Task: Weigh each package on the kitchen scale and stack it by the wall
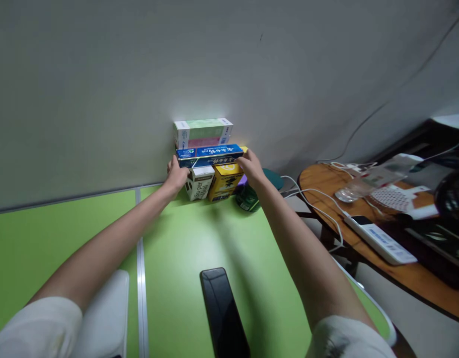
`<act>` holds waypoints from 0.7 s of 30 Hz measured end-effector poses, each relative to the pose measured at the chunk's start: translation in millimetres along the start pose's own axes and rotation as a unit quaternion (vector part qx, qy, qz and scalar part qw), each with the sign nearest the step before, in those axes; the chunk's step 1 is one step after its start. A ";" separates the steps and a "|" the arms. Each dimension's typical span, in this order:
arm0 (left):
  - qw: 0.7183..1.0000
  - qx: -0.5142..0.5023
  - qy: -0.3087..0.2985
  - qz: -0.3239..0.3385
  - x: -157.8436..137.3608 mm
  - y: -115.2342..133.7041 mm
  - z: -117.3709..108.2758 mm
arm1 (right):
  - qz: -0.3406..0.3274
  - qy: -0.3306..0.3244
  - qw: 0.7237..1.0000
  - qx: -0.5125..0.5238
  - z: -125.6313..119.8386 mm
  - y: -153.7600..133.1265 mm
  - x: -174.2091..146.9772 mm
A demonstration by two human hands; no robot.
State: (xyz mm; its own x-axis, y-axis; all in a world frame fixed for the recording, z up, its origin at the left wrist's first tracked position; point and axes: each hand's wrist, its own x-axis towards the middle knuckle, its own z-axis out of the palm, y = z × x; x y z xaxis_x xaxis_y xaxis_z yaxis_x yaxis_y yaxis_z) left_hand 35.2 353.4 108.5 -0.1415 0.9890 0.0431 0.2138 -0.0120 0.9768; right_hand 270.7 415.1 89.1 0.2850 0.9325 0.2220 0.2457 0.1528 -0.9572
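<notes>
A long blue toothpaste box (210,155) lies level between my two hands. My left hand (176,175) grips its left end, and my right hand (251,166) has hold of the right end. Right under it stand a white "Super Meal" box (200,184) and a yellow box (225,183); whether the toothpaste box rests on them I cannot tell. Behind it, a green, pink and white box (205,130) is against the wall. A dark green container (248,198) stands by my right wrist, partly hidden by it, with something purple beside it.
A black phone (224,313) lies on the green table (177,248). Under my left arm is a white flat object (106,313). To the right, a wooden table (315,179) bears a white power strip (382,238), cables, a clear bottle (350,191) and a fly swatter (391,201).
</notes>
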 end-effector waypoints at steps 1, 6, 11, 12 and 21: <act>1.000 0.006 0.008 -0.013 -2.2 0.5 -6.3 | -0.006 0.014 1.000 0.002 -0.9 -2.8 -6.3; 0.999 0.039 -0.004 -0.031 -52.5 -6.8 -70.1 | -0.031 -0.019 0.997 0.065 -6.9 -17.2 -76.0; 0.985 0.044 -0.135 -0.095 -166.2 -45.1 -144.4 | 0.081 -0.310 0.943 0.085 -4.4 -31.3 -208.4; 0.980 0.043 -0.155 -0.120 -191.1 -54.6 -155.9 | 0.098 -0.362 0.922 0.093 -0.8 -31.6 -237.3; 0.991 0.023 0.072 -0.110 -332.4 -131.6 -231.5 | 0.238 -0.323 0.905 0.142 73.0 5.1 -423.2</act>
State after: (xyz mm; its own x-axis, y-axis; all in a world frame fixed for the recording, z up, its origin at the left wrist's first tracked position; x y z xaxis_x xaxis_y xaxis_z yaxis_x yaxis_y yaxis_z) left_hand -169.7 -7.8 14.2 -0.3256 0.9354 -0.1378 0.2053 0.2122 0.9554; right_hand 83.8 45.2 -23.3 -0.3277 0.8976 -0.2947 -0.0356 -0.3234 -0.9456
